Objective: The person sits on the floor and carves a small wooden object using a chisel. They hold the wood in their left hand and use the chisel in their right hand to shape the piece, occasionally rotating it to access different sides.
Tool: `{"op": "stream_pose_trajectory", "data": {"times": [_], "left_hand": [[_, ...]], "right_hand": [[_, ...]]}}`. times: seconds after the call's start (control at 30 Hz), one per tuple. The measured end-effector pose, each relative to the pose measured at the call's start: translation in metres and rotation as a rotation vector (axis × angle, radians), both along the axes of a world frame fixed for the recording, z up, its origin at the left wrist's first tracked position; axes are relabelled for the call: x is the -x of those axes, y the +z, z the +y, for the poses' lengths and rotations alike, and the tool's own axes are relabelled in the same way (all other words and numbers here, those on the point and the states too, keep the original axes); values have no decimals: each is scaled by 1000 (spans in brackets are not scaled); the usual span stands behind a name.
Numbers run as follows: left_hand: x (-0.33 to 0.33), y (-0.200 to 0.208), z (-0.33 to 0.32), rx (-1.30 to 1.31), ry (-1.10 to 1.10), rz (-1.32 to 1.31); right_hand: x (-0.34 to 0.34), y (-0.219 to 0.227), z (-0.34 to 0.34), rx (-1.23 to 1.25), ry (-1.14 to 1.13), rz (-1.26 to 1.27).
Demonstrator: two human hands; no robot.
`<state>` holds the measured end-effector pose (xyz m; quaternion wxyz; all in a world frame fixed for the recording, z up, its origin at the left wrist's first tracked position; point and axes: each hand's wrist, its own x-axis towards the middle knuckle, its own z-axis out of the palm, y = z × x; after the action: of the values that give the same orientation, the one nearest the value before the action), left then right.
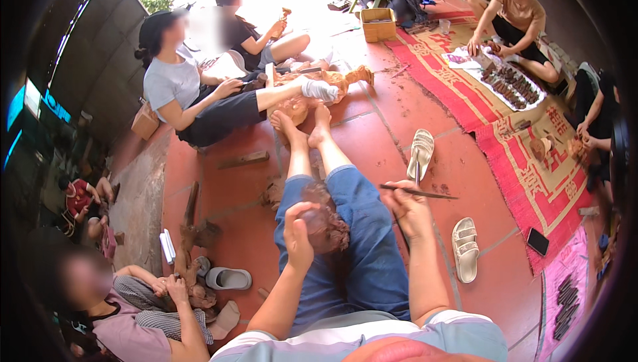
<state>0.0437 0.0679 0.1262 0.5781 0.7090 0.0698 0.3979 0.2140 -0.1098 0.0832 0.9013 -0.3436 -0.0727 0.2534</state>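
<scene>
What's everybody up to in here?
The person wearing the camera sits with legs outstretched, a rough brown piece lying on their blue jeans. Their right hand grips a thin dark tool off to the right of it. Their left hand is raised and open beside the piece; whether it touches is unclear. Toward the upper right, a person in a tan top reaches down beside rows of small brown pieces.

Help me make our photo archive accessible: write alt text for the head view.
A seated person's right hand holds a thin dark tool; their open left hand is beside a rough brown lump above blue trousers. Other people sit around the red-tiled floor.
</scene>
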Motion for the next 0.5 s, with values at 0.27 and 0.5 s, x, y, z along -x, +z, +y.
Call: {"op": "stream_pose_trajectory", "data": {"times": [0.27,0.5], "left_hand": [[-14,7,-16,28,63,60],[-9,6,-9,1,117,26]], "right_hand": [[10,15,15,36,367,5],[19,7,8,120,192,0]]}}
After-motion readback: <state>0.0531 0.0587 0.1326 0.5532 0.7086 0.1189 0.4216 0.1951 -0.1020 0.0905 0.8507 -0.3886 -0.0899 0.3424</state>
